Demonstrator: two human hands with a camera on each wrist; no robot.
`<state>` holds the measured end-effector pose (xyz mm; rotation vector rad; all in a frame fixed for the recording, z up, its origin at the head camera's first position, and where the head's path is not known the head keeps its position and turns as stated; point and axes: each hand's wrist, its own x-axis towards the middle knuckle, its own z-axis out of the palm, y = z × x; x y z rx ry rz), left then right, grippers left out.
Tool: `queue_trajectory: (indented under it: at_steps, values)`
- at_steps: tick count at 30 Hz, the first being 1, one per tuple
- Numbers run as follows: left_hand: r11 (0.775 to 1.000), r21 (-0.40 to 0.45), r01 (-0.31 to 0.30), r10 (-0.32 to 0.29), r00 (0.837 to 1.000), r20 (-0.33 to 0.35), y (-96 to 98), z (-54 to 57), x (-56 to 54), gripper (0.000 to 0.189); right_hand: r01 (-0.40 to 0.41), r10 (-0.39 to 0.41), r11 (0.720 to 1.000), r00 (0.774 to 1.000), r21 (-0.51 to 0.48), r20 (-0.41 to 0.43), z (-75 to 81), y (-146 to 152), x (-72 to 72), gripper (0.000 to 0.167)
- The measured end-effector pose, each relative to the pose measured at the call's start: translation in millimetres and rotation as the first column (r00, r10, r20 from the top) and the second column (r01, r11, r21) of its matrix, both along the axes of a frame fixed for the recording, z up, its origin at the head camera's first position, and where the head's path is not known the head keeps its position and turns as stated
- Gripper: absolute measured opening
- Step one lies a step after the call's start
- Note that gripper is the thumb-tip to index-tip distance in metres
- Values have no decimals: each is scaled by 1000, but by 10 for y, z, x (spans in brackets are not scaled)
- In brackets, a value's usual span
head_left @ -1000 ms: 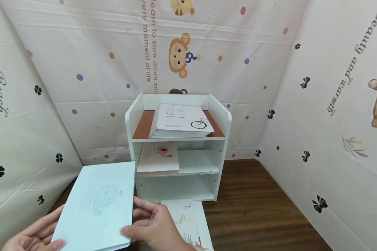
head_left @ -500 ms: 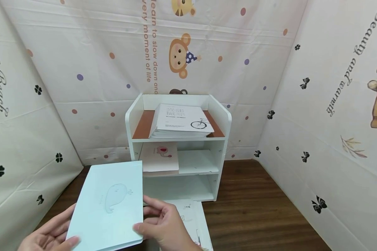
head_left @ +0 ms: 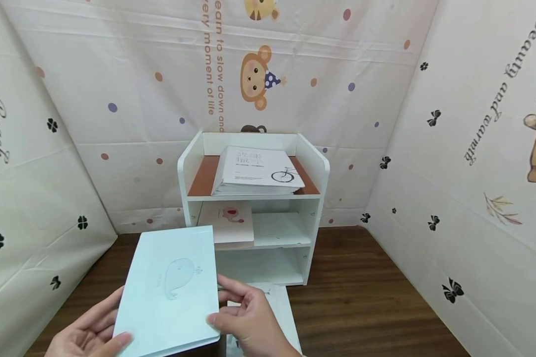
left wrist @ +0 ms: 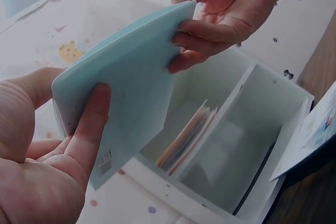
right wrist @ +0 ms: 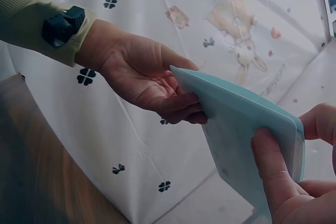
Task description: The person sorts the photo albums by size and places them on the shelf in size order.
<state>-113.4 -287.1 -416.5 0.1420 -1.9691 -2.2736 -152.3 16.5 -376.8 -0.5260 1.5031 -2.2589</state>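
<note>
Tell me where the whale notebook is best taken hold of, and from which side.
The whale notebook is likely best pinched by its long edges, toward its near end, coming from left and right: it is thin and flat, so a thumb above with fingers beneath can hold it, as the left grip and right grip do, leaving the far end free.

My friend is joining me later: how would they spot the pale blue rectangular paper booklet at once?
Find the white three-level shelf unit in the head view. In front of its lower left side, the pale blue rectangular paper booklet is held up. Its whale drawing sets it apart from the pinkish-white booklet with a pink elephant on the middle shelf.
</note>
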Motion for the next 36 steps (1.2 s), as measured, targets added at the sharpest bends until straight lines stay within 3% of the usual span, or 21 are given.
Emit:
queue_trajectory:
  at_steps: [5,20,36]
  values:
    - [1000,-21,1,-1,1000,-20,129,50,8,80,-14,14,1000,1000,-26,-5,7,89,-16,72]
    - [998,-56,-18,22,998,56,425,111,-45,92,-10,10,1000,1000,-21,-28,-31,318,-44,73]
    - [999,-41,-27,25,999,-41,715,146,-52,84,9,-12,999,997,-37,-74,-66,511,-65,73]
